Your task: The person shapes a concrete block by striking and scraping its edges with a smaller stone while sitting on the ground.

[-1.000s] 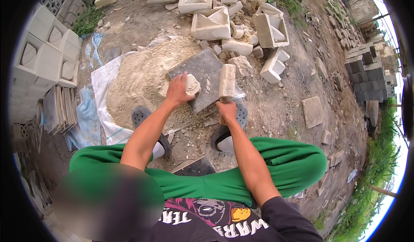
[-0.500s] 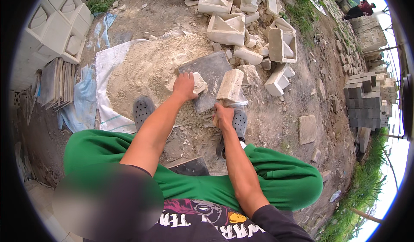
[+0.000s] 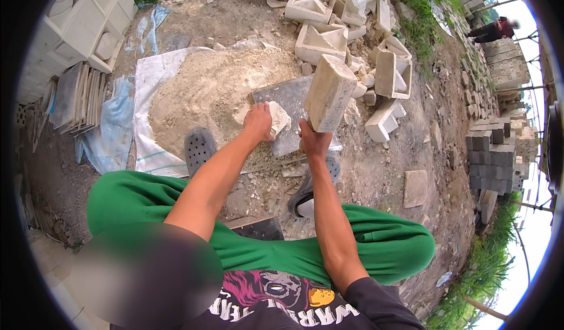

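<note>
My right hand [image 3: 315,138] grips the handle of a heavy mallet with a blocky, pale, dusty head [image 3: 331,94]. The head is raised above a flat grey slab [image 3: 286,149]. On the slab's left part, my left hand [image 3: 258,121] is closed over a pale broken chunk of block [image 3: 279,118], pressing against its side. The chunk rests partly among crumbs at the edge of a heap of sandy powder [image 3: 202,98]. My right palm and fingers hide most of the handle.
The powder lies on a white sheet [image 3: 154,83]. Broken pale block pieces [image 3: 322,41] are piled beyond the slab. Thin boards [image 3: 79,104] and large pale blocks [image 3: 88,21] stand at left. Grey blocks [image 3: 489,148] are stacked at right; a person [image 3: 494,30] stands far off.
My right hand has lifted the mallet and tilted its head up off the slab. My left hand stays on the chunk. The view has shifted slightly.
</note>
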`<state>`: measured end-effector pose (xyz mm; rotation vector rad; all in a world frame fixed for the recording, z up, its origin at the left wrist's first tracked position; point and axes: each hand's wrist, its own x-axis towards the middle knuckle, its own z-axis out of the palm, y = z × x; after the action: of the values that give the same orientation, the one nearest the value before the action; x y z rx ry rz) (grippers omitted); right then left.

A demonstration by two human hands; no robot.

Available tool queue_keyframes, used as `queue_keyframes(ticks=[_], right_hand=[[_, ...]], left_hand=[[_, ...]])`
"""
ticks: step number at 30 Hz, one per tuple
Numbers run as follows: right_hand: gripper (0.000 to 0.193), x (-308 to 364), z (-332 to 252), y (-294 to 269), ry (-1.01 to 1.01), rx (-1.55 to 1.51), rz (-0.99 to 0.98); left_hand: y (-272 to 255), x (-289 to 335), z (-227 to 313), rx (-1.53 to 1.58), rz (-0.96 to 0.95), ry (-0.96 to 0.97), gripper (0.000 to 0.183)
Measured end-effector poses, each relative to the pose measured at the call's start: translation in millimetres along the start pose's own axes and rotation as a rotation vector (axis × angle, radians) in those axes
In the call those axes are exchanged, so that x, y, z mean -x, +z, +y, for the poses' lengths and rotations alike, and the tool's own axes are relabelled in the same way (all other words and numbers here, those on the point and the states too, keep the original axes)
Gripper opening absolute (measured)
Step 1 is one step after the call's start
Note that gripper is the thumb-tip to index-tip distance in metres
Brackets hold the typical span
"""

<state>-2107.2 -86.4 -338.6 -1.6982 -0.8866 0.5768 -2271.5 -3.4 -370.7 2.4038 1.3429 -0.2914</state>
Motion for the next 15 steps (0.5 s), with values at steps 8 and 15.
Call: queue_keyframes(ticks=[8, 15], right_hand=[[0.042, 24.1, 25.1, 8.4, 0.572, 0.347, -0.274], [0.036, -2.2, -13.4, -5.8, 0.455, 0.207, -0.190]], left_hand=[[8.4, 2.3, -7.1, 0.065, 0.101, 0.013, 0.120], [7.0, -2.4, -4.1, 0.082, 0.110, 0.007, 0.120]])
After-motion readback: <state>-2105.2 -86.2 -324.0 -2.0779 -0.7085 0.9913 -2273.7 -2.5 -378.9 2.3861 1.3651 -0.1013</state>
